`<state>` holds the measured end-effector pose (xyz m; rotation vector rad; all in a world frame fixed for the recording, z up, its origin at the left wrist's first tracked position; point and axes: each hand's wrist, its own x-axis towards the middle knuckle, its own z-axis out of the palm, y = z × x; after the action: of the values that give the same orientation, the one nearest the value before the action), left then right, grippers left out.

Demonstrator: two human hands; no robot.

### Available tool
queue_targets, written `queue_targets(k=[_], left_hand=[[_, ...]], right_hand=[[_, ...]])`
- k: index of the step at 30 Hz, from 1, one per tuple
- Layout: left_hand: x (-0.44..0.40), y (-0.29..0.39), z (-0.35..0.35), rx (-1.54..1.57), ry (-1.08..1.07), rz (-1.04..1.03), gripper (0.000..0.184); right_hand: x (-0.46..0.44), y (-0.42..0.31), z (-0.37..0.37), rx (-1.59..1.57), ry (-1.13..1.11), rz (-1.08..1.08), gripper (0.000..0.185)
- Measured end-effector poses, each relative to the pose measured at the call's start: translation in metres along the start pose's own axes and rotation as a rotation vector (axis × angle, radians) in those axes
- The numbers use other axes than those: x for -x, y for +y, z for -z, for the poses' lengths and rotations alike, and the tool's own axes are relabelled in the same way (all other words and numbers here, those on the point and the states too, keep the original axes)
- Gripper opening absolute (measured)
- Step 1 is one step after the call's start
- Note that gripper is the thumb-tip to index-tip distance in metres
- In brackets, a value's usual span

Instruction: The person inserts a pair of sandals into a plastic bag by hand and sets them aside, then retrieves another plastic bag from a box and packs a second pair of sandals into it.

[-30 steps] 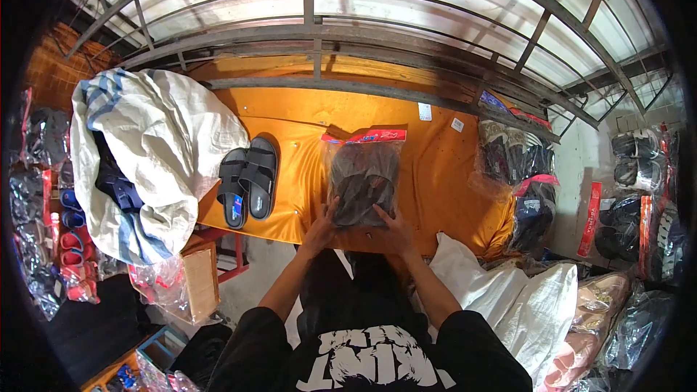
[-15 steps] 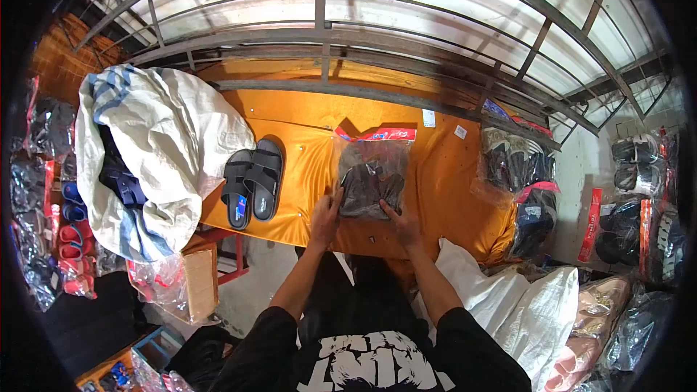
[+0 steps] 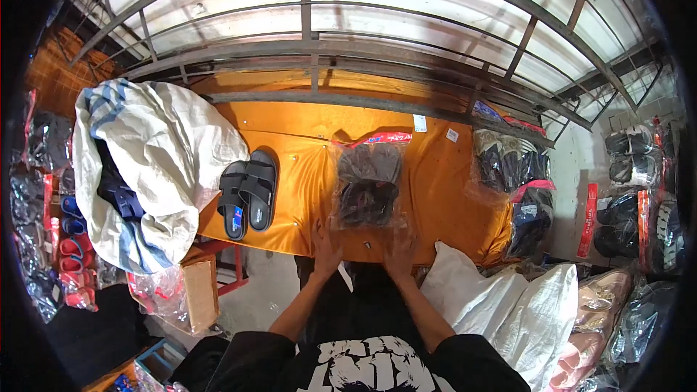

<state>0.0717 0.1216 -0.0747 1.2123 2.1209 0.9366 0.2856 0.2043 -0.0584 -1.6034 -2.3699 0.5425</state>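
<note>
A clear plastic bag of dark footwear (image 3: 369,185) with a red header strip lies flat on the orange cloth-covered table (image 3: 298,145). My left hand (image 3: 326,245) is by the bag's lower left corner, fingers extended and apart. At the lower right corner is my right hand (image 3: 398,247), its fingers stretched forward along the bag's edge; whether it touches the plastic is hard to tell. To the left of the bag, a pair of black sandals (image 3: 247,194) rests unwrapped on the cloth, one with a blue label.
A white sack (image 3: 160,152) with dark items bulges at the left. Bagged shoes (image 3: 512,163) lie at the table's right end. A metal grille (image 3: 312,47) runs along the back. White sacking (image 3: 501,305) and pink shoes (image 3: 573,359) are at the lower right.
Both hands have let go of the bag and drawn back toward my body. The bag now lies flatter on the cloth.
</note>
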Motion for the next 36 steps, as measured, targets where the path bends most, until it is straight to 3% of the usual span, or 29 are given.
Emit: queue_targets(k=[4,10,12,15,20,22,24,25,28,32,35,36], left_hand=[[0.004,0.01,-0.038,0.176,0.052,-0.123,0.091],[-0.048,0.037,-0.066,0.015,0.17,-0.023,0.089],[-0.062,0.052,-0.066,-0.105,0.181,0.159,0.088],[-0.079,0.054,-0.073,-0.03,0.245,0.19,0.088],[-0.101,0.052,-0.072,-0.167,0.163,0.183,0.083],[-0.11,0.037,-0.077,-0.24,0.089,0.195,0.082],[-0.125,0.018,-0.09,-0.063,0.223,-0.055,0.08],[-0.135,0.022,-0.094,0.187,0.226,-0.057,0.085],[-0.166,0.024,-0.106,0.275,0.3,-0.1,0.083],[-0.195,0.037,-0.108,0.18,0.269,-0.096,0.073],[-0.201,0.03,-0.113,0.137,0.256,-0.189,0.058],[-0.201,0.033,-0.113,0.139,0.265,-0.19,0.053]], right_hand=[[-0.015,-0.03,-0.018,-0.092,0.047,-0.058,0.089],[-0.059,-0.04,-0.058,-0.237,0.09,-0.251,0.096],[-0.065,-0.041,-0.061,-0.231,0.103,-0.281,0.095],[-0.072,-0.04,-0.061,-0.284,0.162,-0.298,0.095],[-0.086,-0.021,-0.067,-0.396,0.16,-0.256,0.091],[-0.104,-0.017,-0.063,-0.28,0.25,-0.269,0.091],[-0.126,-0.016,-0.051,-0.277,0.231,-0.297,0.091],[-0.14,-0.016,-0.045,-0.278,0.242,-0.3,0.091],[-0.175,-0.024,-0.033,-0.095,0.203,-0.429,0.087],[-0.209,-0.019,-0.024,0.08,0.189,-0.508,0.08],[-0.222,0.001,-0.038,0.1,0.288,-0.405,0.07],[-0.223,0.014,-0.055,-0.094,0.322,-0.334,0.064]])
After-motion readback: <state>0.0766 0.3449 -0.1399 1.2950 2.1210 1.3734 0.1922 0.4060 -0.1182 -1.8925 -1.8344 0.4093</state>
